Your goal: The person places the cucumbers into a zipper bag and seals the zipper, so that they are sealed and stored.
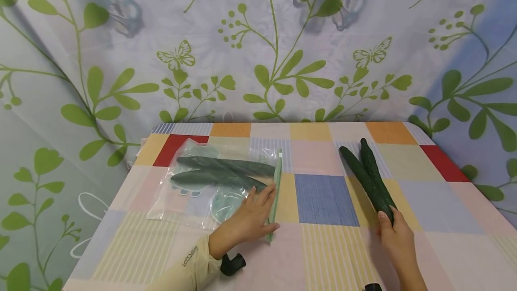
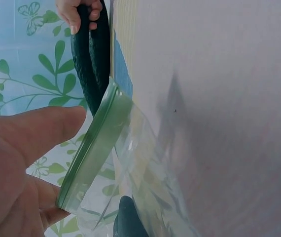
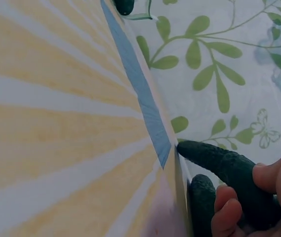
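A clear zip bag (image 1: pixel 161 205) with a green zip strip (image 2: pixel 88 153) lies on the table at left in the head view, with two cucumbers (image 1: pixel 226 165) inside. My left hand (image 1: pixel 246 223) rests over the bag's right end, fingers fairly straight on the plastic. In the left wrist view, thumb and fingers are spread apart beside the strip. At right, my right hand (image 1: pixel 397 235) grips the near end of a cucumber (image 1: pixel 363 178). Another bumpy cucumber (image 1: pixel 370 158) lies alongside it; its near end is hidden by the held cucumber and hand.
A patchwork-patterned cloth (image 1: pixel 327 199) covers the table. Behind it hangs a leaf-print curtain (image 1: pixel 226 80), right at the table's far edge. Black wrist-mounted pieces (image 1: pixel 233 265) show beside the arms.
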Available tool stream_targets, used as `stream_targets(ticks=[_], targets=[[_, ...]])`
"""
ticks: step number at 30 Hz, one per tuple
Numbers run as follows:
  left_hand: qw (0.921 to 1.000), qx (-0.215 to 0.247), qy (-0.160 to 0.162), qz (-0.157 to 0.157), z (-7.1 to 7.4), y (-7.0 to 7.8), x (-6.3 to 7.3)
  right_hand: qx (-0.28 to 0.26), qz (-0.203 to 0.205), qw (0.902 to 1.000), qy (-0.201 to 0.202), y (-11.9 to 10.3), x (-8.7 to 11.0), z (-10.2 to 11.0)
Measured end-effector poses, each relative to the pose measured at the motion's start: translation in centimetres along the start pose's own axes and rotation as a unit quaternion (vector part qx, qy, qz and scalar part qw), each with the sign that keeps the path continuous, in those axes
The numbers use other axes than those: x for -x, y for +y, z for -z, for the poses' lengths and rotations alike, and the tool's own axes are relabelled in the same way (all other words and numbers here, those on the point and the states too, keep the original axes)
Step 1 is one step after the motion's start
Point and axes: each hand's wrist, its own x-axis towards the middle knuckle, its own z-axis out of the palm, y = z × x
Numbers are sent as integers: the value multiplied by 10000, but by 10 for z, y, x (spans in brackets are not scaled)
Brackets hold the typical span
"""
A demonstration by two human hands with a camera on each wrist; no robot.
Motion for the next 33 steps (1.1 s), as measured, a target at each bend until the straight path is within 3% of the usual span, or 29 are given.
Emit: stream_targets(ticks=[5, 12, 15, 17, 22, 30, 33], targets=[[10000, 34, 43, -33, 2, 0, 1, -383, -65, 9992, 116, 2, 0, 1], [9999, 115, 57, -4, 4, -1, 0, -1116, 456, 9926, 130, 3, 0, -2], [9999, 150, 27, 2, 4, -1, 0, -1692, 725, 9829, 21, 5, 0, -4], [9998, 182, 2, -3, 5, -1, 0, -2270, 955, 9691, -114, 7, 1, -5], [9998, 174, 23, -35, 6, 0, 1, -3563, 1582, 9186, -649, 11, 2, -7], [9997, 210, 63, -90, 5, -1, 1, -4156, 2442, 8668, -1275, 11, 3, -8], [9998, 164, 83, -89, 5, -2, 1, -4251, 2630, 8524, -1535, 10, 2, -8]])
